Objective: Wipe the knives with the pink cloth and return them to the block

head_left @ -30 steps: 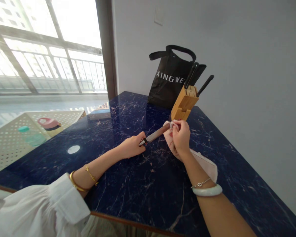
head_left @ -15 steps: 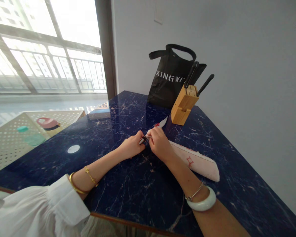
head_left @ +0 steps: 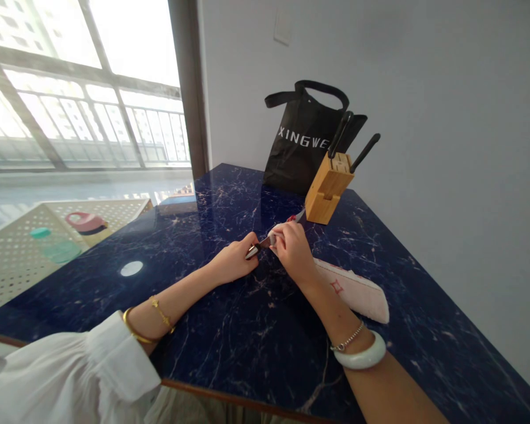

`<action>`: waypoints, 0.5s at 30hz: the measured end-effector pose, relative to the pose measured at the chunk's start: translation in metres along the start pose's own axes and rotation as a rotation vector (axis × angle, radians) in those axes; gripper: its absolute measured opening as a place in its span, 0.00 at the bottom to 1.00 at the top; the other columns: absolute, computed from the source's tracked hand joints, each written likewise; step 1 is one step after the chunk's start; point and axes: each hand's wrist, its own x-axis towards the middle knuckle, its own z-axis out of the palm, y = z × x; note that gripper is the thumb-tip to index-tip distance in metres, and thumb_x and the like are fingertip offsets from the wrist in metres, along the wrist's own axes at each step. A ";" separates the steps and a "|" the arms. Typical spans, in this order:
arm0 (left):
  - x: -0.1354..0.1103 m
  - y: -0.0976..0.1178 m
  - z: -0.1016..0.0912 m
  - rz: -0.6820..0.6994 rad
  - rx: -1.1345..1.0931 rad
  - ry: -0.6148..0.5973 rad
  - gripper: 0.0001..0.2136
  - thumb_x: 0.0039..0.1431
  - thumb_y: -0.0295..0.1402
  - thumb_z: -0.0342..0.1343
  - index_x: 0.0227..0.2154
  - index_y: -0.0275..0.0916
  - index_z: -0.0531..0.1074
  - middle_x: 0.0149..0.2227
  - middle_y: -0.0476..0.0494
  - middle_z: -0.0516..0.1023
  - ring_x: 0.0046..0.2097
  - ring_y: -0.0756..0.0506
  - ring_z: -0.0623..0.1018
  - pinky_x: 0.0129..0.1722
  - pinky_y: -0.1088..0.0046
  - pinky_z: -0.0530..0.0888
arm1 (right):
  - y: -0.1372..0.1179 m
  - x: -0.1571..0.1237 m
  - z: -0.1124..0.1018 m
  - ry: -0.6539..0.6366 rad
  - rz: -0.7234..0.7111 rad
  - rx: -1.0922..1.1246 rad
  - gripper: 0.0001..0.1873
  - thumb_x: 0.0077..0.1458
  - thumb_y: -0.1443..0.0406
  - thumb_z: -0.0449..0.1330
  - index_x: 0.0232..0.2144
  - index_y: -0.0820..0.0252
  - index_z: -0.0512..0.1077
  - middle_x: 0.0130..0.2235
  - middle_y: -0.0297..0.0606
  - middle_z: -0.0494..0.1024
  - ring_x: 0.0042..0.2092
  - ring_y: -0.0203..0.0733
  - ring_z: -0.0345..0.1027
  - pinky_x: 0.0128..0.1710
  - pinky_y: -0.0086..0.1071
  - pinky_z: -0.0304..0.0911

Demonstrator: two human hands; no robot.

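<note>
My left hand is closed round the dark handle of a knife, low over the table. The blade runs away to the upper right, its tip showing just past my right hand. My right hand pinches a pale cloth round the middle of the blade. A small red patch shows near the tip; I cannot tell whether it belongs to the cloth. Under my right forearm lies a folded pinkish-white towel with a red star-like outline. Whether it joins the pinched cloth is hidden.
Beyond my hands a wooden knife block holds black-handled knives, with a black tote bag behind it against the wall. A white disc lies on the blue marbled table. Left of the table, a perforated basket holds a green-capped bottle.
My right hand has slid along the blade toward the tip with the cloth, baring more blade near the handle. My left hand has shifted slightly left with the knife.
</note>
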 end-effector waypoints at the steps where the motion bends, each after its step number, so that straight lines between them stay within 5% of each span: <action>1: 0.000 0.001 -0.002 0.015 0.018 0.009 0.06 0.51 0.31 0.47 0.33 0.44 0.58 0.23 0.53 0.68 0.25 0.48 0.71 0.24 0.77 0.60 | 0.002 0.001 -0.002 0.032 0.015 -0.008 0.07 0.51 0.75 0.48 0.29 0.61 0.63 0.34 0.42 0.66 0.40 0.45 0.57 0.44 0.38 0.57; 6: -0.001 0.005 -0.009 0.016 0.113 0.005 0.11 0.59 0.45 0.41 0.36 0.45 0.62 0.23 0.52 0.69 0.26 0.46 0.72 0.26 0.76 0.58 | 0.018 0.003 -0.012 0.189 0.152 -0.057 0.07 0.49 0.74 0.48 0.28 0.61 0.62 0.32 0.42 0.65 0.38 0.45 0.58 0.42 0.39 0.57; 10: 0.000 0.003 -0.008 -0.007 0.028 -0.025 0.15 0.63 0.41 0.32 0.41 0.45 0.62 0.26 0.50 0.71 0.30 0.47 0.73 0.30 0.75 0.61 | 0.023 0.003 -0.013 0.189 0.138 -0.058 0.08 0.50 0.75 0.47 0.28 0.61 0.63 0.33 0.42 0.65 0.39 0.45 0.58 0.42 0.38 0.57; 15: 0.006 -0.005 0.003 0.069 -0.202 0.095 0.16 0.60 0.40 0.42 0.49 0.40 0.57 0.32 0.49 0.68 0.33 0.49 0.70 0.35 0.75 0.65 | 0.012 0.001 -0.004 0.080 0.039 -0.039 0.08 0.50 0.74 0.48 0.29 0.61 0.64 0.33 0.43 0.66 0.40 0.45 0.58 0.43 0.39 0.57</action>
